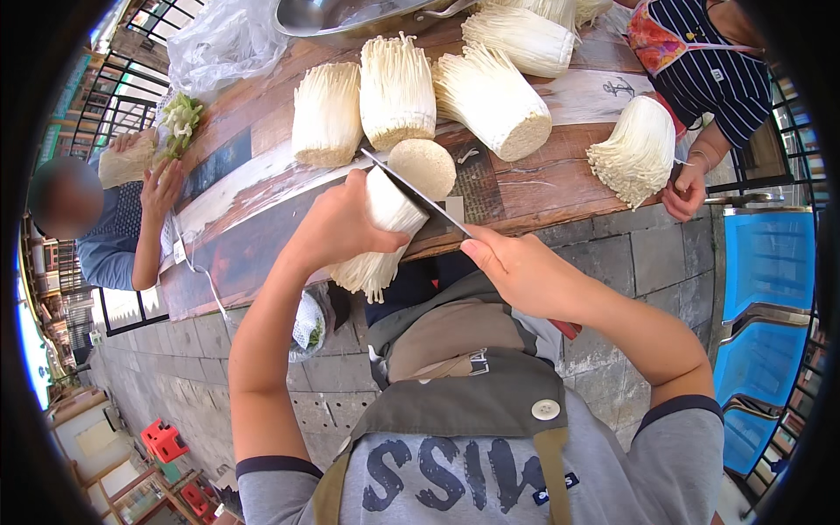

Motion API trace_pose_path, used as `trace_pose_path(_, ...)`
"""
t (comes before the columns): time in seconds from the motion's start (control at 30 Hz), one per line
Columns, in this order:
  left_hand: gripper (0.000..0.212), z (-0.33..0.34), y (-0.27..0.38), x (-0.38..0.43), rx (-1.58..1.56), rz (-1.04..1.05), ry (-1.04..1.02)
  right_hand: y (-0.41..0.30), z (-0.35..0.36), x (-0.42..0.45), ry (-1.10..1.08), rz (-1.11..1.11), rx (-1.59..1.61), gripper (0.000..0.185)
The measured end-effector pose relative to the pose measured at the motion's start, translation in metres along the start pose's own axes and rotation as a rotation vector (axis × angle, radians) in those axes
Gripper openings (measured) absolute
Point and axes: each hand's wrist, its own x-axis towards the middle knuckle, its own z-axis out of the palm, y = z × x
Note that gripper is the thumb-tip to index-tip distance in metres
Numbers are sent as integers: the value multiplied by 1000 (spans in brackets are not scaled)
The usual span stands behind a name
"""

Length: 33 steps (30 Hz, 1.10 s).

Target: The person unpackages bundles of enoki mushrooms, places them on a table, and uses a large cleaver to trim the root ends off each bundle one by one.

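My left hand point(348, 226) is closed around a bundle of enoki mushrooms point(397, 210), its caps hanging toward me past the table edge. My right hand point(525, 269) grips a knife, whose blade point(417, 193) lies along the bundle's root end; its handle is hidden in my fist. Against the blade's far side rests a round, pale slice of mushroom base point(423, 168). Just beyond stand or lean more enoki bundles, among them one in the middle point(398, 92), one at its left point(326, 115) and a tilted one at its right point(495, 102).
The wood-patterned table point(538, 190) also bears a clear plastic bag point(226, 46), a metal basin point(367, 23) and another enoki bundle point(636, 151) beside a person's hand point(686, 190) at right. At left a person holds a bundle point(125, 163). Blue chairs point(764, 262) stand at right.
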Motion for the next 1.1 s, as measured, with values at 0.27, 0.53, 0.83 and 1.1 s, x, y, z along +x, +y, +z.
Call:
trace_pose_path(0.27,75,5,-4,-7,-85,70,74,4,-22,7,6,-88,-143,37)
trace_pose_path(0.53,71,-14,-36,6,-375,156,-111,2,-26,-9,56,63,-42,41)
trace_pose_path(0.83,90,-5,-119,13,-1149,189,-113,10,-17,-18,48,100,69,44)
trace_pose_path(1.1,101,32,-110,17,-2002,562,-69,11,-2,-15,88,12,-27,45)
